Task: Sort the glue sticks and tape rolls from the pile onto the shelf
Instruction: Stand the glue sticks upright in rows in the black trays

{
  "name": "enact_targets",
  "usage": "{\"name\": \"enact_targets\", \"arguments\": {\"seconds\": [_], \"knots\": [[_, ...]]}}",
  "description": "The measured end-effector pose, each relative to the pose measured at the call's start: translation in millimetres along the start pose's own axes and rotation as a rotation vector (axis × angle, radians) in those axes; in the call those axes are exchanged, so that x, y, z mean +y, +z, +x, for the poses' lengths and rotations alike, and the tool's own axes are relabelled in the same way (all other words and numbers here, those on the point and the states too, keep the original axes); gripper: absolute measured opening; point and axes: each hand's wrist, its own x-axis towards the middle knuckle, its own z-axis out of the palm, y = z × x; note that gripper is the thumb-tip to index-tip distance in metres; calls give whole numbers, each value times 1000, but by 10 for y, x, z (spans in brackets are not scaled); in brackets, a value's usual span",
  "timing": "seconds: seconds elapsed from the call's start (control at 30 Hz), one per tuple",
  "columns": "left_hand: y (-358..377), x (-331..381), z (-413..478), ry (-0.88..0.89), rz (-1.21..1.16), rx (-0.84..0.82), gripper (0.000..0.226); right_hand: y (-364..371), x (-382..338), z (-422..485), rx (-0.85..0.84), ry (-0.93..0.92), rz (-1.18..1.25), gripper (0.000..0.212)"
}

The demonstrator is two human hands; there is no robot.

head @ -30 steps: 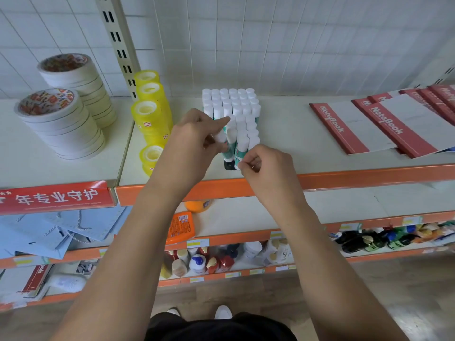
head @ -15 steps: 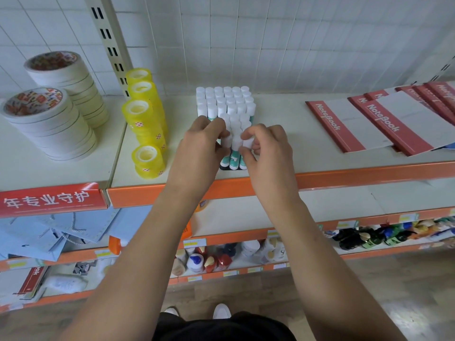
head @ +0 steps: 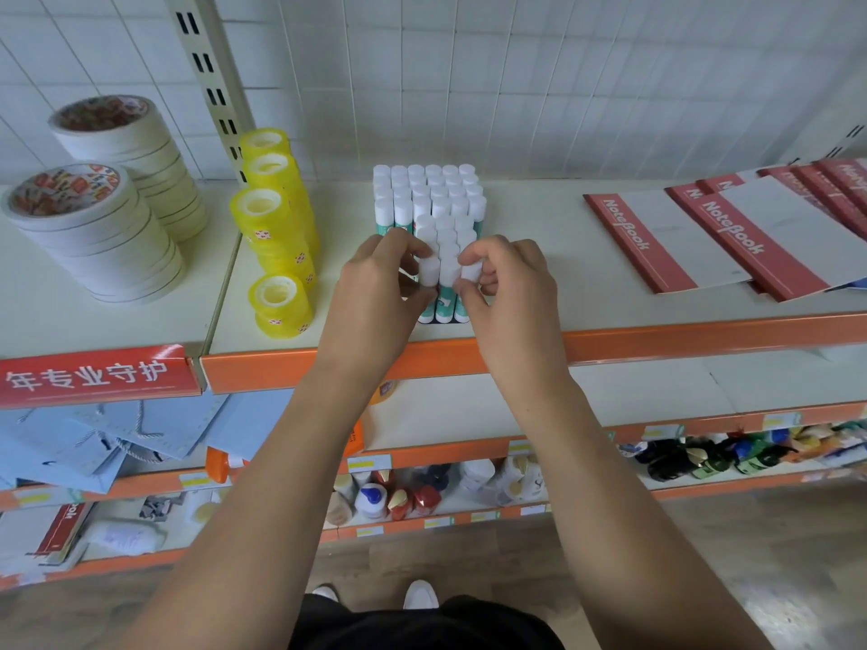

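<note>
Nearest, at the bottom edge: white shoes [head: 421, 594] on a wooden floor [head: 750, 555], under dark clothing. Just beyond, lower shelves [head: 610, 396] with small bottles [head: 389, 499] in a row and blue paper bags [head: 94, 443] off to the left.

Higher up, two bare forearms reaching over the orange front lip of the top shelf [head: 657, 333]. At the near-left corner of the block of glue sticks [head: 431, 199], the left hand [head: 375, 283], grip clamped by thumb and fingertips on the white cap of the front-left stick [head: 429, 274]. Just beside it, the right hand [head: 506, 293], grip clamped likewise on the cap of the front-right stick [head: 470, 273].

Glue sticks upright, caps up, packed touching in rows from near the lip back toward the wall. Left of the block and apart from it, yellow tape rolls [head: 277, 227] in stacks; farther left, white tape rolls [head: 94, 227] in two stacks. Well to the right, notebooks [head: 680, 241] lying flat and overlapped. Behind everything, a white tiled wall [head: 516, 86].
</note>
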Motion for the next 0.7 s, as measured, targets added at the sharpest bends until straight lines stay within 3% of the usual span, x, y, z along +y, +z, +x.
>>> {"name": "enact_targets", "arguments": {"seconds": [0.37, 0.5, 0.6, 0.7], "knots": [[-64, 9, -27, 24, 44, -18, 31, -2, -42, 37, -50, 2, -1, 19], [-181, 30, -31, 26, 70, -50, 43, -55, -75, -5, -39, -22, -81, 27], [-381, 28, -80, 35, 90, 32, 40, -32, -255, -16, 33, -123, -46, 29], [-740, -41, -181, 19, 125, 149, 24, 156, -580, 9, -21, -227, 90, 22]]}}
